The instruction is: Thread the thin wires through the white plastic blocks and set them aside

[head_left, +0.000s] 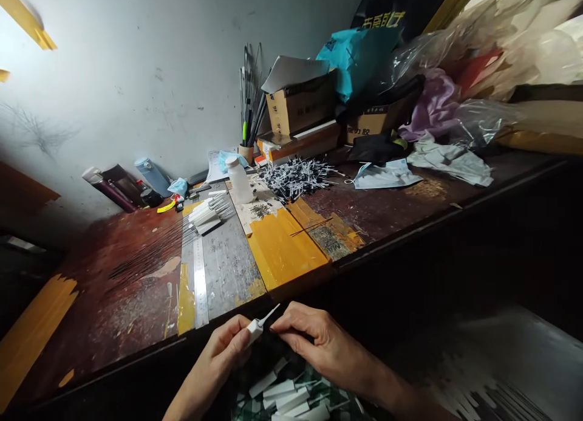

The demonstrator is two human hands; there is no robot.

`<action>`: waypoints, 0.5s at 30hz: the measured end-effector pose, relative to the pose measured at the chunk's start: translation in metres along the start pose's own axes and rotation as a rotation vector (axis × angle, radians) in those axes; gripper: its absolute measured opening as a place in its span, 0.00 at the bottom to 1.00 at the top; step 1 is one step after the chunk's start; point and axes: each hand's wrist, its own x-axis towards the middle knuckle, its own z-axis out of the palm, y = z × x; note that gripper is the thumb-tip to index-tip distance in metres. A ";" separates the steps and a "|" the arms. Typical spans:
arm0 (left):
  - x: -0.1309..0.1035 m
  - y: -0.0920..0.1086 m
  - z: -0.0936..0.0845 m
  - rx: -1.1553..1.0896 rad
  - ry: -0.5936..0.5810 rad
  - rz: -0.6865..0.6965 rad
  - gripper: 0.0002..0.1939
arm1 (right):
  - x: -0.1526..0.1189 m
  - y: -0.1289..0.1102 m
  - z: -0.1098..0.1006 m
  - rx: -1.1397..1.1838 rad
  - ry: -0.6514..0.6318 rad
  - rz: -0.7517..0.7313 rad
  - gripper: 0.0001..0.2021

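My left hand [228, 345] is closed around a small white block [255, 330] with a thin pale tip pointing up and to the right. Close to that tip, my right hand [310, 336] is pinched, thumb against fingers; whatever it may hold is too small to make out. Below both hands, several similar white pieces [291, 400] with thin tips lie on dark checked cloth in my lap. More white blocks [204, 215] with long thin dark rods rest on the table's grey strip.
On the table [132, 311] are a metal ruler [200, 281], a white bottle [240, 181], a pile of small black-and-white parts [296, 178] and a face mask [387, 174]. Boxes [303, 105] and plastic bags stand behind. The table's front edge runs just beyond my hands.
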 end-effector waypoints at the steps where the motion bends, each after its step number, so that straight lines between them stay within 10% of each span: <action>1: 0.000 -0.003 0.001 -0.006 0.012 0.014 0.16 | -0.001 -0.001 0.000 -0.005 -0.013 0.006 0.10; 15: 0.003 -0.019 0.020 0.095 0.413 0.189 0.13 | -0.010 -0.001 0.015 -0.091 -0.016 0.200 0.09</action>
